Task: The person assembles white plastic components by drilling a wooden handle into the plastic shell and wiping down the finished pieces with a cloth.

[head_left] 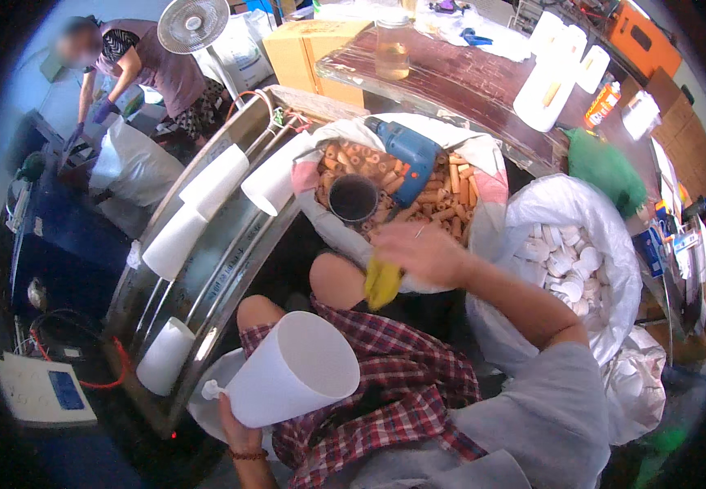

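We hold a smooth, tapered white tube (288, 379) over our plaid lap (402, 367), our left fingers (227, 411) curled round its narrow end. Our right hand (430, 254) is at the near edge of a woven sack (490, 155) of brown plugs (353, 159), a limp yellow scrap (383, 285) beneath; those blurred fingers' grip we cannot tell.

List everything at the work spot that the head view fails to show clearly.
- Left hand, head view: several fingers hidden behind the white tapered container.
- Yellow piece, head view: material too blurred; the right hand hides how it is held.
- Dark cup, head view: bottom lost in shadow.
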Action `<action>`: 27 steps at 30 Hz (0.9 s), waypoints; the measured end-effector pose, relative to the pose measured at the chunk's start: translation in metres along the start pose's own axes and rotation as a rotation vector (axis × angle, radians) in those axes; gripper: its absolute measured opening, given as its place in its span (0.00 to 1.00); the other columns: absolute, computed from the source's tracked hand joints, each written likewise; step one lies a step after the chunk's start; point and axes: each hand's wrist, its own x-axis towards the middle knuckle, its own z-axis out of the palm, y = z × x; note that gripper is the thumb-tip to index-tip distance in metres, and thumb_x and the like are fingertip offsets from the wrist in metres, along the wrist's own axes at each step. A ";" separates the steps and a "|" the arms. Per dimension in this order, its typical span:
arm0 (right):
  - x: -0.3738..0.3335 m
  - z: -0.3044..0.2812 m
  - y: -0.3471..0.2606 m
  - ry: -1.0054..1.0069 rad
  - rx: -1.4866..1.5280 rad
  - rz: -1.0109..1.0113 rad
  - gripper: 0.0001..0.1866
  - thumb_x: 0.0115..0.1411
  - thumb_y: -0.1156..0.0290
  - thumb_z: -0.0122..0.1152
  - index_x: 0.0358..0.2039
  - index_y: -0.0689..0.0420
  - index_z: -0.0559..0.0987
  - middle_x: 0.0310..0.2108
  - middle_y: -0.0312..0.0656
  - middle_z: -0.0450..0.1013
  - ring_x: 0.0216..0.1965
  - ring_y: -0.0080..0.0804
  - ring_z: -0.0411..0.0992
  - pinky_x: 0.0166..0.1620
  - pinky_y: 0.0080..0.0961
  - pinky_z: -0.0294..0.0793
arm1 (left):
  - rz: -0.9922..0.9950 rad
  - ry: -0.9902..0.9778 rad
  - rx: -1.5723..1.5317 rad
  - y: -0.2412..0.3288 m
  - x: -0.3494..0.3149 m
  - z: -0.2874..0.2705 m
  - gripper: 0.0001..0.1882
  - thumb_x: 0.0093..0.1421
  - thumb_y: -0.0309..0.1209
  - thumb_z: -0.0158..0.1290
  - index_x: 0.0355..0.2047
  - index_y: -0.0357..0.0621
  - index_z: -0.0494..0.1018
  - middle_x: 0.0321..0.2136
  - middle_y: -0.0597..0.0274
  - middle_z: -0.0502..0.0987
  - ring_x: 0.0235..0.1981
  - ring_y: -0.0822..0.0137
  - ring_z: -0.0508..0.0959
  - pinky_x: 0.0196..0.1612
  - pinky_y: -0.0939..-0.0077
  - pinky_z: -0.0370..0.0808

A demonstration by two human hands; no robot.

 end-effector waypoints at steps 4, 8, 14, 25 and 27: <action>-0.081 -0.002 0.050 -0.390 -0.096 0.394 0.19 0.54 0.64 0.56 0.45 0.59 0.73 0.48 0.46 0.70 0.49 0.44 0.69 0.48 0.35 0.70 | 0.057 0.197 0.178 -0.012 -0.013 0.017 0.27 0.66 0.47 0.35 0.55 0.36 0.61 0.50 0.54 0.70 0.51 0.59 0.71 0.53 0.64 0.66; -0.063 -0.012 0.108 -0.491 0.269 0.801 0.23 0.56 0.56 0.55 0.45 0.61 0.71 0.42 0.52 0.72 0.44 0.46 0.71 0.43 0.37 0.72 | 0.093 0.191 0.410 -0.012 0.002 0.014 0.26 0.64 0.44 0.43 0.53 0.35 0.62 0.46 0.55 0.71 0.46 0.63 0.72 0.50 0.69 0.68; -0.048 0.061 0.224 -0.082 -0.331 1.115 0.12 0.53 0.65 0.55 0.33 0.60 0.73 0.31 0.54 0.75 0.35 0.52 0.74 0.39 0.45 0.73 | 0.103 0.356 0.756 0.002 0.015 0.031 0.24 0.61 0.42 0.50 0.47 0.33 0.68 0.40 0.57 0.74 0.41 0.64 0.73 0.45 0.73 0.69; -0.077 0.085 0.249 -0.031 -0.318 1.046 0.14 0.58 0.66 0.50 0.39 0.62 0.76 0.35 0.57 0.74 0.38 0.53 0.73 0.41 0.43 0.72 | 0.464 0.353 0.957 -0.008 0.032 0.024 0.30 0.55 0.35 0.57 0.54 0.36 0.60 0.39 0.56 0.71 0.39 0.67 0.70 0.46 0.72 0.68; -0.079 0.068 0.225 0.007 -0.279 1.032 0.18 0.58 0.62 0.52 0.42 0.62 0.75 0.35 0.57 0.73 0.38 0.54 0.72 0.40 0.41 0.71 | 0.550 0.304 1.013 -0.007 0.031 0.027 0.30 0.55 0.34 0.57 0.55 0.36 0.59 0.40 0.56 0.71 0.41 0.66 0.70 0.47 0.72 0.67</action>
